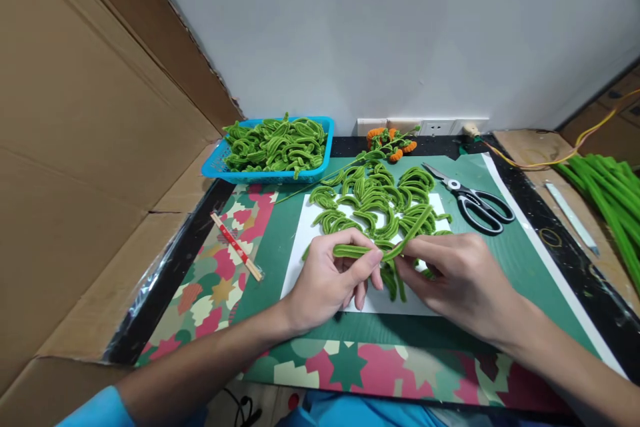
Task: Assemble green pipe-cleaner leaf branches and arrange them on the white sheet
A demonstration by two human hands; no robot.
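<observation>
Just above six o'clock on the work surface, two bare hands are working over a rectangular white paper sheet [305,223]. The left hand [335,280] is pinching a bent, fuzzy green chenille strip [351,251] between thumb and forefinger, its other fingers curling loosely beneath. The right hand [455,273] is closing its fingers on the strip just beside that pinch, its fingertips partly hidden; the strip's free end is rising toward one o'clock. Beyond the hands, curved fuzzy green pieces [377,197] are lying across the sheet, which is resting on a dark green mat [273,233]. From the hands, a blue plastic basket [270,177] heaped with similar pieces is sitting at eleven o'clock, paired wooden chopsticks in a red wrapper [235,245] are lying at nine, an orange-flowered green stem [376,137] is lying at twelve, black-and-grey scissors [463,193] are resting at two, and long green stems [610,200] are lying near three.
</observation>
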